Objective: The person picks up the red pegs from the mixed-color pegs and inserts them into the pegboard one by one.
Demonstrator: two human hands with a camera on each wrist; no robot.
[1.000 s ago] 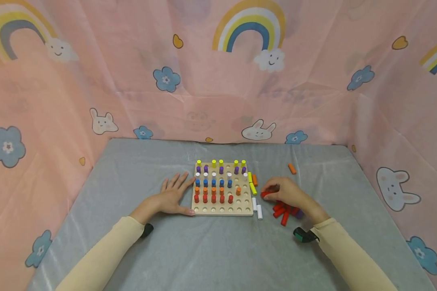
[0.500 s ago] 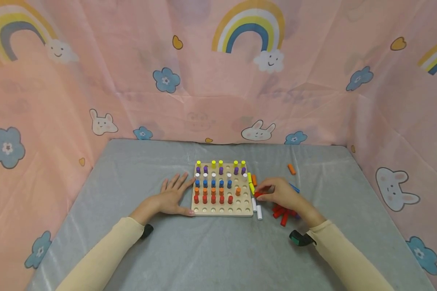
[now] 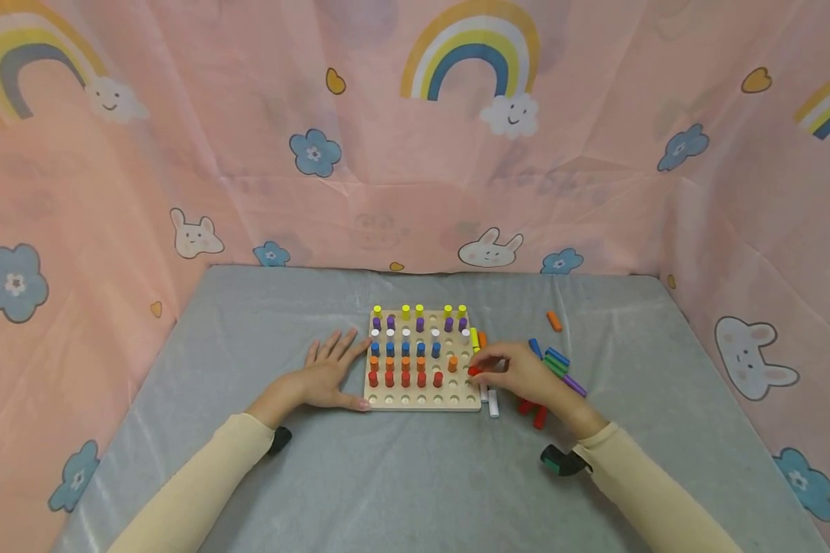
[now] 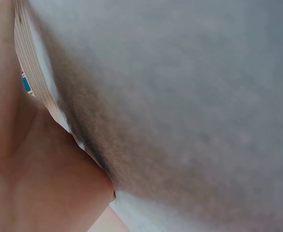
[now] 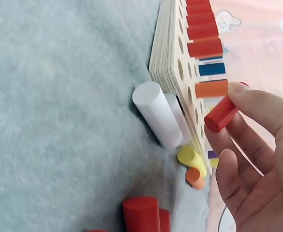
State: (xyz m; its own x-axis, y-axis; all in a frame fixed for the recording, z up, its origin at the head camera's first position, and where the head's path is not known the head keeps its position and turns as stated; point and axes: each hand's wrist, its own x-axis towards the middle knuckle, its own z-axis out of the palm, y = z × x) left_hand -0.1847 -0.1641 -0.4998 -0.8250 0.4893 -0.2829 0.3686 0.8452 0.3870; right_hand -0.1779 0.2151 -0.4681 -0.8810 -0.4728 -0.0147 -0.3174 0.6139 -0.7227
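A wooden pegboard [image 3: 424,405] lies on the grey cloth, with rows of yellow, purple, white, blue, orange and red pegs standing in its holes. My left hand [image 3: 328,376] rests at the board's left edge, fingers spread and straight, thumb touching the near corner. Over the board's right edge, my right hand [image 3: 518,375] pinches a red peg [image 5: 222,113] between thumb and fingers. The right wrist view has that peg tilted and apart from the holes. In the left wrist view, part of the hand [image 4: 44,179] covers most of the board's edge.
White pegs [image 3: 494,403] and yellow pegs [image 3: 474,338] lie along the board's right side. Beyond my right hand are loose blue pegs [image 3: 557,356], a green peg [image 3: 555,365] and a purple peg [image 3: 574,385]. Red pegs [image 3: 540,417] lie partly under the hand; an orange peg [image 3: 554,321] lies farther back.
My right hand has moved left with the red peg, from above the loose pile to the board's right edge. Blue, green and purple pegs have come into sight behind it. My left hand stays put.
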